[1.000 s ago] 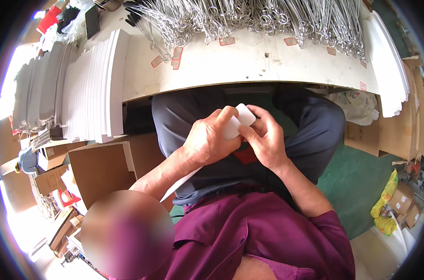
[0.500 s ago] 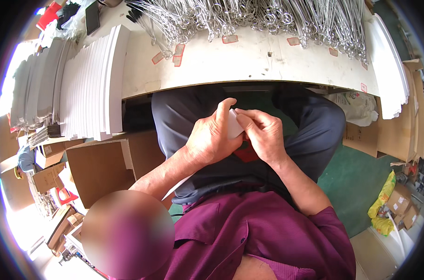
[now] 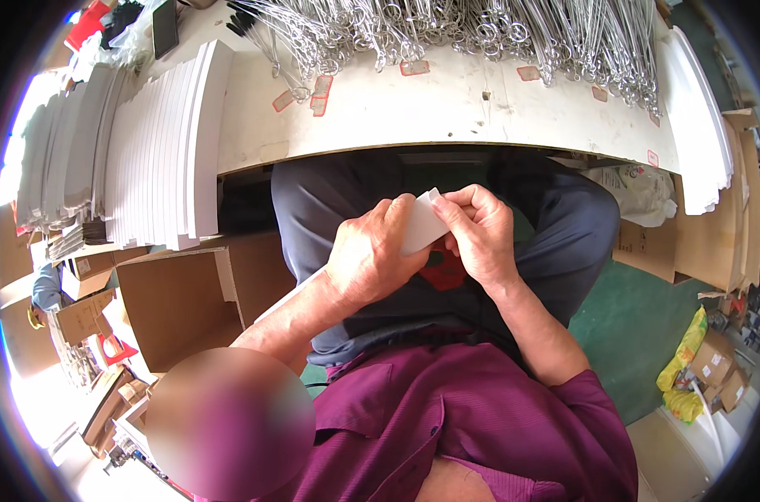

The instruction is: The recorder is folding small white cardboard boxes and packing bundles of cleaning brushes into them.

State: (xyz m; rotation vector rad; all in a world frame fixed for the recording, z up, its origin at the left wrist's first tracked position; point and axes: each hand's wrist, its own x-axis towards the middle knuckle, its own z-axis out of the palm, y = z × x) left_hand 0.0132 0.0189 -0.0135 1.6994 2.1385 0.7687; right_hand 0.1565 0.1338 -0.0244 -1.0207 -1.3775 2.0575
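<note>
Over my lap I hold a long, narrow white carton [image 3: 423,227]. My left hand [image 3: 370,255] is wrapped around it, and its far part runs back under my left forearm, showing as a white edge beside the wrist. At the carton's upper end, my right hand [image 3: 483,233] pinches the end flap between thumb and fingers. Something red [image 3: 443,274] lies just below my hands, partly hidden; I cannot make out what it is.
A worktable [image 3: 355,117] stands ahead, bearing a heap of metal wire pieces with ring ends [image 3: 480,33]. White flat cartons [image 3: 162,159] stand stacked at left, more white sheets [image 3: 698,125] at right. An open cardboard box [image 3: 179,305] sits left of my legs.
The carton's end has come further out between my hands, toward upper right. My left index finger, earlier raised, now lies bent over the carton. My right hand has shifted slightly.
</note>
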